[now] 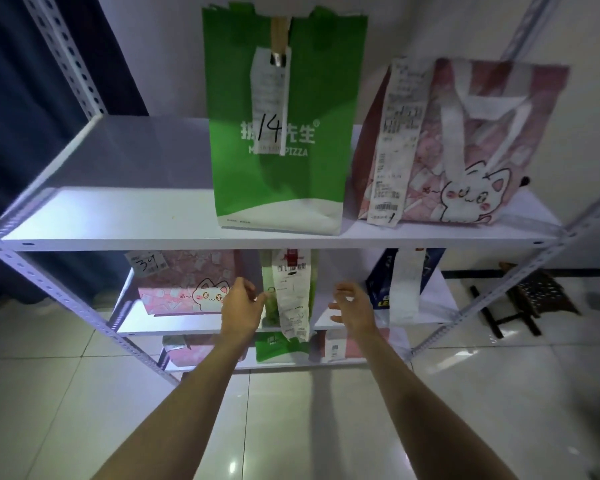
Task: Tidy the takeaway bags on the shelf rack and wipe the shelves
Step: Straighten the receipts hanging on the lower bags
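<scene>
Both arms reach toward the middle shelf (219,325) of the white metal rack (66,292). The left hand (241,303) and right hand (352,306) flank a pale green bag (271,296) with a long receipt (291,292) hanging down its front. Both hands have their fingers spread and curled; the left seems to touch the bag's edge, though blur makes that uncertain, while the right is just beside it. On the top shelf (118,216) stand a green pizza bag (309,98) marked 14 and a pink cat bag (471,150).
</scene>
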The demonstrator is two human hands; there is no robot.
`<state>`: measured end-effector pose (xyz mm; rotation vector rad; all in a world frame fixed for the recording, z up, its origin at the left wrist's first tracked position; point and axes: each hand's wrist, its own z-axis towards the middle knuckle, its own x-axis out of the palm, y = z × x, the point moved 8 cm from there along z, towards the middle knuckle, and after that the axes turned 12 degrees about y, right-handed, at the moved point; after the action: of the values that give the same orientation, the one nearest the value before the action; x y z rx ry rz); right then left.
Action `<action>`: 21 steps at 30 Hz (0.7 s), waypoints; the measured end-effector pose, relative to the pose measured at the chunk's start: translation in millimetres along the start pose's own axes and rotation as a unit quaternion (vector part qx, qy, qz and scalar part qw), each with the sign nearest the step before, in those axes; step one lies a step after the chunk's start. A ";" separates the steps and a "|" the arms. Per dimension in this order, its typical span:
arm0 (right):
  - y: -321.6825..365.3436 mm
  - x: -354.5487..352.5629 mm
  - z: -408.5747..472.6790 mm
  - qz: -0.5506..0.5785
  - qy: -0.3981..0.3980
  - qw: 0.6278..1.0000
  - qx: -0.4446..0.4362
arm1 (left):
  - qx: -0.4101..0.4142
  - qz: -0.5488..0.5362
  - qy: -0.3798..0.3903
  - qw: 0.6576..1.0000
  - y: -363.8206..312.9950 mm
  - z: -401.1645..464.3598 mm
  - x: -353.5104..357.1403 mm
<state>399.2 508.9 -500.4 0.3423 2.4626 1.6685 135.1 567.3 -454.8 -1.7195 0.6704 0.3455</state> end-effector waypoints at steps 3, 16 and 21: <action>7.5 -23.7 -17.3 -0.065 -0.009 0.998 -0.023 | -0.008 0.034 0.023 0.999 -2.6 -22.3 13.9; 2.2 -174.6 -30.9 -0.460 -0.022 0.887 0.005 | 0.027 0.182 0.118 0.976 -76.2 -38.1 155.3; -1.2 -234.7 -6.1 -0.515 -0.028 0.857 -0.009 | 0.047 0.208 0.101 0.972 -120.2 -17.7 209.2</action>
<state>623.7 439.8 -500.7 -0.7932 1.9324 1.1320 370.4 514.3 -472.7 -1.5295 1.1847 0.4228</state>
